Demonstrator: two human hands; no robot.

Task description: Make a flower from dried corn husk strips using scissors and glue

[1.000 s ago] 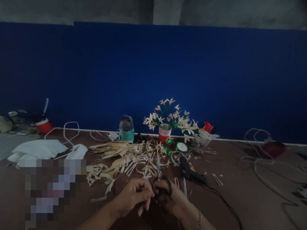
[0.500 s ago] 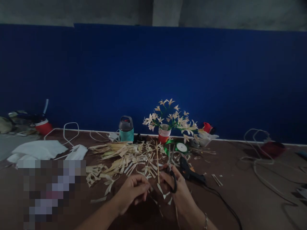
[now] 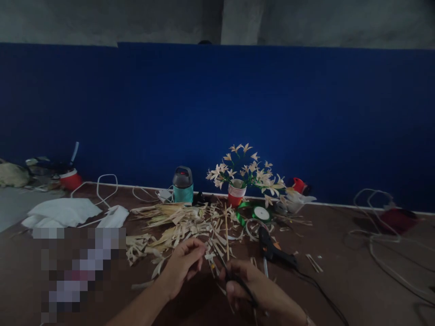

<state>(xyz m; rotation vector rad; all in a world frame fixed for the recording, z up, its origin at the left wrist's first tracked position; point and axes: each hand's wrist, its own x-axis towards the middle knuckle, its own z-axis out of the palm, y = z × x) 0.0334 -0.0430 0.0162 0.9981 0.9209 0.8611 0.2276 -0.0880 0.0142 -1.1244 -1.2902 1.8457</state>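
My right hand (image 3: 249, 285) is closed around a pair of scissors (image 3: 240, 284) with black handles. Their blades point up and left, the tips close to my left fingertips. My left hand (image 3: 185, 265) is closed in a pinch, with a small pale strip of what looks like dried husk (image 3: 209, 256) at its fingertips; its far end is hard to make out. Beyond both hands spreads a loose pile of dried husk strips (image 3: 176, 226). A thin wooden stick (image 3: 227, 231) lies on the pile, pointing away from me.
Pale flowers (image 3: 253, 174) stand in a red-and-white cup (image 3: 236, 194) at the back. Nearby are a green ribbon spool (image 3: 261, 213), a black glue gun (image 3: 277, 253) with its cord, and a teal container (image 3: 183, 192). White cloth (image 3: 64, 212) lies left; cables (image 3: 372, 240) loop at right.
My right hand has turned the scissors from upright to slanting left, bringing the blades to my left fingertips. The left hand has shifted slightly up and left. The view has tilted a little.
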